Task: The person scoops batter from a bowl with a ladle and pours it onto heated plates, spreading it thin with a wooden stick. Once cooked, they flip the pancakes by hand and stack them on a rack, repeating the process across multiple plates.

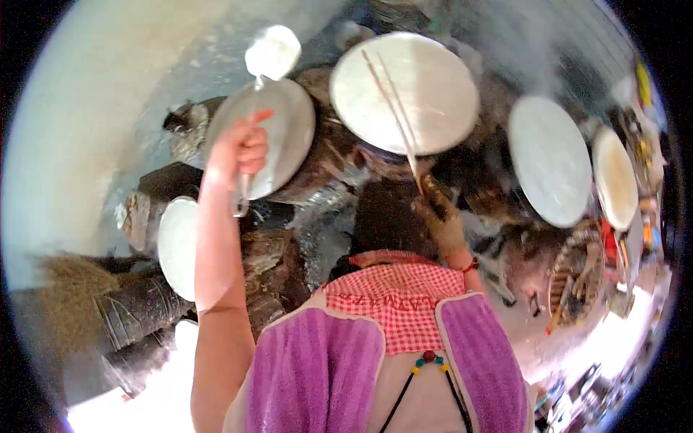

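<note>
My left hand (244, 149) is closed around the handle of a ladle (273, 52), whose round head looks bright white at the far end. The hand is over a round grey pan (290, 137), covering part of it. Between the fingers of my right hand (442, 216) are two long thin chopsticks (395, 101). They point away from me and overlap a large round pan (447, 86) with a pale white surface, partly shaded. My right hand lies just below that pan's near rim, its fingers dark in shadow.
Further round pans stand on the right: a white one (550, 162) and a brownish one (616, 179). Another white disc (179, 247) is at left, near a straw bundle (72, 296). A woven basket (575, 278) with sticks sits at right. Steam or smoke drifts at upper right.
</note>
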